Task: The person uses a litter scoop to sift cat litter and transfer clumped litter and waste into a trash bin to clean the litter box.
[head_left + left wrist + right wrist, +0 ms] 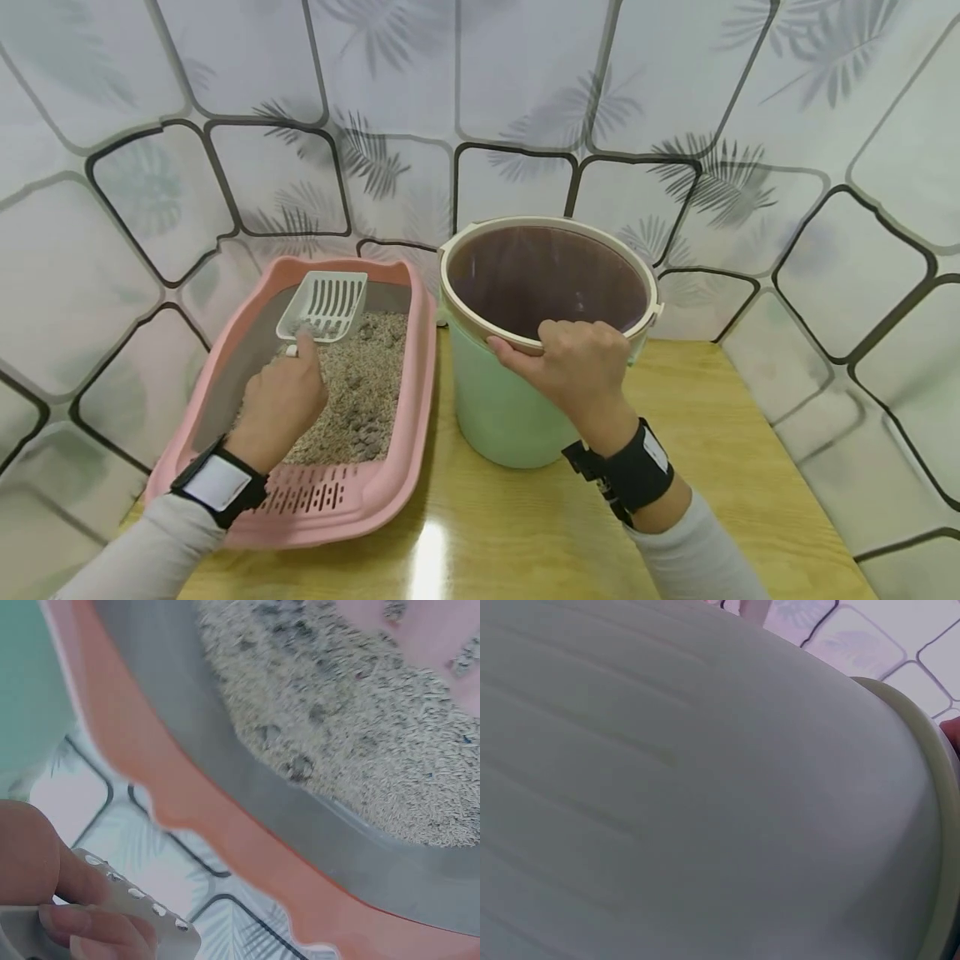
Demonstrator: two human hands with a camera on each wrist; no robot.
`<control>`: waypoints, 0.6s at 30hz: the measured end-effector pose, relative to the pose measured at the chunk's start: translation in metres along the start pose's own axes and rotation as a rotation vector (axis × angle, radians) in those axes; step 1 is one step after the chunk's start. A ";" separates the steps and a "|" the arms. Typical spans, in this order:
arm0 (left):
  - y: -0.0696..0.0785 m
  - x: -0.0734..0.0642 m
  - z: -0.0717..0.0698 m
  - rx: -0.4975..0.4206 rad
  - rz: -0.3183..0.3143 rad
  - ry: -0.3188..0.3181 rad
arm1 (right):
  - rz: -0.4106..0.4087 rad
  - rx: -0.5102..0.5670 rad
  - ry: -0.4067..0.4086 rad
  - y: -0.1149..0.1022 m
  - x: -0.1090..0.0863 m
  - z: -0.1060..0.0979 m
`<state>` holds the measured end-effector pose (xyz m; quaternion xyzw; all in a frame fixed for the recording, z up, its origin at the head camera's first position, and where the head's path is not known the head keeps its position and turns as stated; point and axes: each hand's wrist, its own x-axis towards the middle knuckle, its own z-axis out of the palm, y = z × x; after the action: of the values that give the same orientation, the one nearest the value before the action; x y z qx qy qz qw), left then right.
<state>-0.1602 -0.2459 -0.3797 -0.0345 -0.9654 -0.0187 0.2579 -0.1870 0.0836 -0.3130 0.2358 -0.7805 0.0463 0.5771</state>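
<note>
1. Slotted scoop: I have it above the back end of the pink tray, with the left hand curled round its handle, index finger stretched along toward the head.
2. Something greyish sits in the scoop near the handle; too small on my feed to judge. If I tilt the head, I'd expect that to slide off, and loose grains to drop through the slots.
3. Below it lies the litter, with darker clumps toward the near right. Dipping too low could plough into it and fling grains over the side.
4. Just right of the tray stands the green bucket. Its cream ring rises above the tray's edge, so a low sideways sweep would likely knock the scoop against it.
5. My right hand grasps the near side of that ring, thumb outside. Pulling hard could tip the bucket or lift the ring; I can't tell how firmly it is seated.
6. Inside the ring is a dark surface; I can't tell whether it is liner or cover.
7. Both containers stand on the wooden counter, patterned sheeting close behind, leaving little clearance at the back.
</note>
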 end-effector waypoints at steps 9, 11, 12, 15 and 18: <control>-0.004 -0.002 0.004 0.124 0.065 0.243 | -0.010 -0.002 0.010 -0.001 0.001 0.000; -0.006 -0.003 0.005 0.165 0.081 0.284 | -0.011 -0.003 0.004 -0.002 0.001 0.000; -0.006 -0.003 0.005 0.176 0.090 0.297 | -0.011 -0.004 0.001 -0.002 0.001 0.000; -0.009 -0.002 0.005 0.131 0.112 0.268 | -0.010 -0.006 -0.001 -0.001 0.001 0.000; -0.013 0.004 0.001 -0.071 0.094 0.062 | -0.010 -0.003 0.002 0.000 0.001 0.001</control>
<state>-0.1650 -0.2590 -0.3789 -0.0882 -0.9529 -0.0420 0.2870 -0.1879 0.0835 -0.3126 0.2390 -0.7787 0.0426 0.5786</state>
